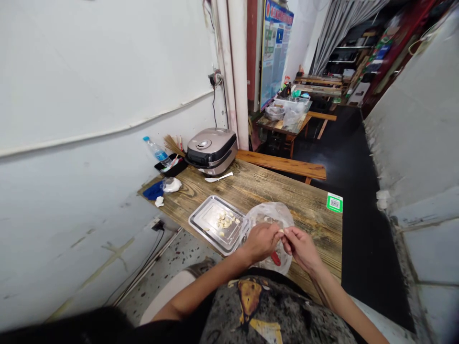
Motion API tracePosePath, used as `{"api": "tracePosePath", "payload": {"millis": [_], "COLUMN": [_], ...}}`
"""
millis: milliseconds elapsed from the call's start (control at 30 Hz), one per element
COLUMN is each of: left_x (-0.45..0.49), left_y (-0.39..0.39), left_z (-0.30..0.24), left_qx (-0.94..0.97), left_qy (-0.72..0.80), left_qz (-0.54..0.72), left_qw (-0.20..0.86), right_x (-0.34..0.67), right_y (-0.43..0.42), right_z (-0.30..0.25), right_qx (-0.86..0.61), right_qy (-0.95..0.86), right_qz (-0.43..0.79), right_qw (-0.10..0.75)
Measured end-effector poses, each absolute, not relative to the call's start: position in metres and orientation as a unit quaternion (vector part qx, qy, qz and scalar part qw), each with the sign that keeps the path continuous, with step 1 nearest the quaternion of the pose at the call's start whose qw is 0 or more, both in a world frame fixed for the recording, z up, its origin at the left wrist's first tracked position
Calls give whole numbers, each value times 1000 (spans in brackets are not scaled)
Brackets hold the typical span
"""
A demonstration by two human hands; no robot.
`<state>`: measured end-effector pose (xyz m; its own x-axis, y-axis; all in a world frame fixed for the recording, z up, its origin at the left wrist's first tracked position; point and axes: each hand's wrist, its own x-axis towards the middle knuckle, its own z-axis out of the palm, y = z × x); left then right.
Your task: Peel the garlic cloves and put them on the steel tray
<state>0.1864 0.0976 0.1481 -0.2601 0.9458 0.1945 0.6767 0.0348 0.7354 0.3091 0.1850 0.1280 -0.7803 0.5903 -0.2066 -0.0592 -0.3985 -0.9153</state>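
My left hand [263, 242] and my right hand [300, 247] meet above a clear plastic bag [285, 212] on the wooden table. Between their pinched fingertips is a small pale piece, which looks like a garlic clove [281, 231]. The bag lies spread around a container whose contents are mostly covered by my hands. A red handle [275, 258] shows in it below my fingers; what it belongs to is hidden. To the left, a metal tray [201, 210] holds several peeled garlic cloves [225, 221], its right edge touching the bag.
A rice cooker [211, 149] stands at the table's back, with a white plastic spoon [219, 177] before it. Left of it are a water bottle [158, 152], a blue cloth [154, 190] and a black tray [174, 166]. A green code card [334, 203] lies at the right edge. A bench [283, 165] is behind.
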Motion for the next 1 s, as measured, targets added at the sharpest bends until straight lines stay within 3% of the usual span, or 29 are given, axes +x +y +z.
{"api": "tracePosePath", "payload": {"millis": [333, 567, 700, 1000], "left_x": [196, 205, 205, 198], "left_y": [96, 101, 103, 93], "left_z": [149, 160, 163, 173], "left_qx": [527, 362, 268, 330], "left_qy": [688, 610, 593, 574], "left_qz": [457, 587, 612, 638], "left_qw": [198, 391, 449, 392], "right_x": [308, 304, 302, 304], "right_y": [173, 175, 180, 183], "right_z": [144, 155, 145, 141], "right_qx": [-243, -214, -191, -215], "right_qy": [-560, -604, -585, -458], "right_qz": [743, 722, 744, 823], "right_qw": [273, 261, 259, 257]}}
